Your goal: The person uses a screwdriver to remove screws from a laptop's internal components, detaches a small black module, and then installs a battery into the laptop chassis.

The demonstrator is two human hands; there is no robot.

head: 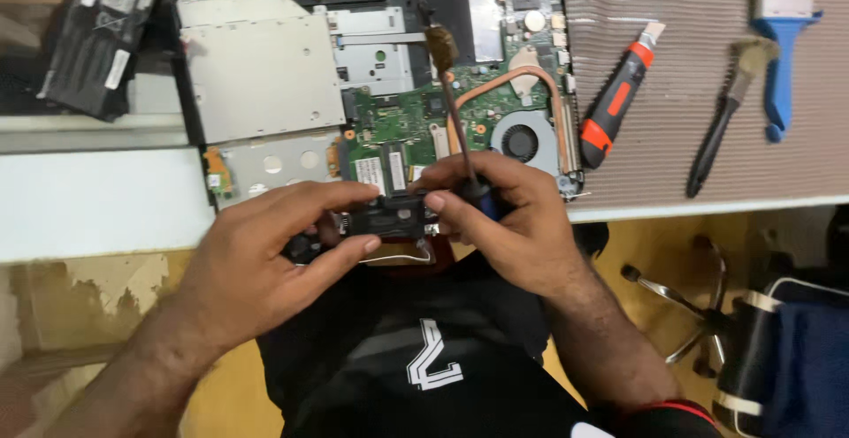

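Note:
An opened laptop [265, 76] lies bottom-up on the desk, its green circuit board [402, 124], copper heat pipe and round fan [522, 142] exposed. My left hand [274, 252] pinches a small black part [389, 217] with thin wires at the laptop's near edge. My right hand [508, 217] touches the same part and grips a thin brush [451, 93] whose bristled tip points away over the board.
A black battery pack [106, 31] lies at the far left. On the grey ribbed mat to the right rest a red-and-black utility knife [615, 106], a slim black brush [721, 124] and a blue-handled brush [780, 49]. A chair base [699, 305] stands below the desk edge.

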